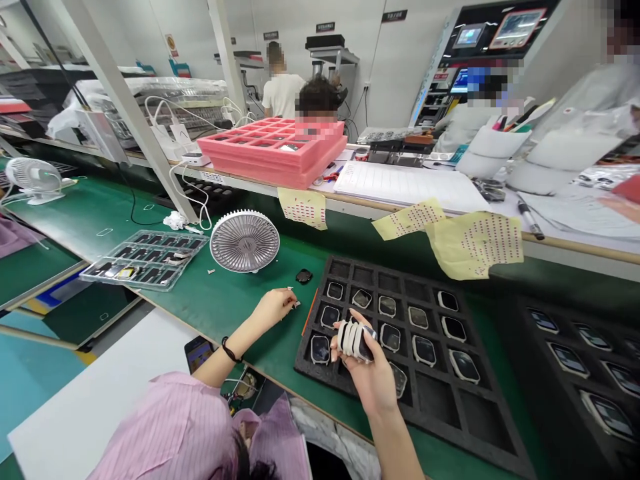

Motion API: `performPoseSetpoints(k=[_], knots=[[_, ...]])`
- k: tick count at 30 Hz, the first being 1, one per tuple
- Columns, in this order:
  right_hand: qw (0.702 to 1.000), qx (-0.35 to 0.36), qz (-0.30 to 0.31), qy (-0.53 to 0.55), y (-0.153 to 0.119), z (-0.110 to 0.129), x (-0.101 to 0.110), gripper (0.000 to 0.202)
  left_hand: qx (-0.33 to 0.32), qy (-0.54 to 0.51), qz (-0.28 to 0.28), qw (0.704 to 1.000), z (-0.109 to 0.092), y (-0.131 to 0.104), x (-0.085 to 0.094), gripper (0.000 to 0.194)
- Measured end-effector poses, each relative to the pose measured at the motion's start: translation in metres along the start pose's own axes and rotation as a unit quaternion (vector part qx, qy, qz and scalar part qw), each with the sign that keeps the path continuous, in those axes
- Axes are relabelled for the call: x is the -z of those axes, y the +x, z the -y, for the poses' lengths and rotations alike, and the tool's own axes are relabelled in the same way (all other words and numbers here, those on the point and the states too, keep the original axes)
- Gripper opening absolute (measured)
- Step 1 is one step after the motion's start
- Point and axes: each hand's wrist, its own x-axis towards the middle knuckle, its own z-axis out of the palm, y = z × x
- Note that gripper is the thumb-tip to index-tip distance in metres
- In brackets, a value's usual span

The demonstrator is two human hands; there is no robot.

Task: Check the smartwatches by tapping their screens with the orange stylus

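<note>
A stack of several smartwatch bodies, pale-framed with dark faces, is gripped in my right hand. That hand is above a black foam tray, whose square pockets hold more smartwatches; some pockets are bare. To the left, over the green bench, my left hand has its fingers pinched together. A small pale bit shows at its fingertips, too small to name. Just beyond that hand lies a small black part on the bench.
A round fan stands behind my left hand. Left of it is a clear plastic tray of dark parts. A second foam tray sits at right. The shelf above bears pink foam trays and papers. Other people are beyond.
</note>
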Motion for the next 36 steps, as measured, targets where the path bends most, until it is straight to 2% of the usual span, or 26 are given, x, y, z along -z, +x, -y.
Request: performPoseSetpoints(k=[4, 7, 9, 12, 15, 18, 20, 25, 28, 30, 31, 33, 36], knots=[[1.0, 0.009, -0.002, -0.001, -0.001, 0.002, -0.002, 0.037, 0.017, -0.012, -0.008, 1.0, -0.001, -0.002, 0.015, 0.017], [1.0, 0.025, -0.006, -0.009, 0.0, 0.001, -0.003, 0.039, 0.028, -0.104, -0.087, 0.99, -0.012, -0.011, 0.028, 0.016], [0.999, 0.044, -0.005, -0.01, 0.0, -0.002, -0.005, 0.04, 0.024, -0.225, -0.151, 0.962, -0.03, -0.02, 0.029, 0.019], [0.996, 0.092, -0.009, -0.006, 0.0, -0.007, -0.011, 0.041, 0.006, -0.399, -0.187, 0.898, -0.068, -0.033, 0.018, 0.023], [0.991, 0.129, -0.023, -0.01, -0.002, -0.012, -0.015, 0.044, 0.023, -0.495, -0.174, 0.851, -0.102, -0.042, -0.001, 0.021], [0.989, 0.139, -0.044, -0.035, -0.005, -0.016, -0.013, 0.045, 0.061, -0.553, -0.159, 0.815, -0.118, -0.044, -0.015, 0.025], [0.986, 0.144, -0.055, -0.056, -0.007, -0.018, -0.01, 0.047, 0.073, -0.558, -0.163, 0.81, -0.12, -0.044, -0.019, 0.026], [0.978, 0.176, -0.063, -0.092, -0.009, -0.026, -0.004, 0.049, 0.067, -0.528, -0.169, 0.83, -0.12, -0.049, -0.02, 0.021], [0.969, 0.203, -0.068, -0.122, -0.013, -0.032, 0.001, 0.049, 0.079, -0.554, -0.165, 0.812, -0.125, -0.054, -0.021, 0.018], [0.961, 0.224, -0.069, -0.146, -0.018, -0.037, 0.005, 0.049, 0.098, -0.608, -0.135, 0.776, -0.129, -0.06, -0.022, 0.021], [0.957, 0.234, -0.066, -0.157, -0.02, -0.039, 0.007, 0.049, 0.111, -0.645, -0.106, 0.748, -0.13, -0.064, -0.022, 0.023], [0.954, 0.242, -0.054, -0.171, -0.028, -0.041, 0.008, 0.049, 0.139, -0.722, -0.032, 0.677, -0.13, -0.073, -0.022, 0.027], [0.962, 0.217, -0.025, -0.161, -0.043, -0.041, 0.004, 0.049, 0.186, -0.803, 0.07, 0.562, -0.126, -0.093, -0.026, 0.026]])
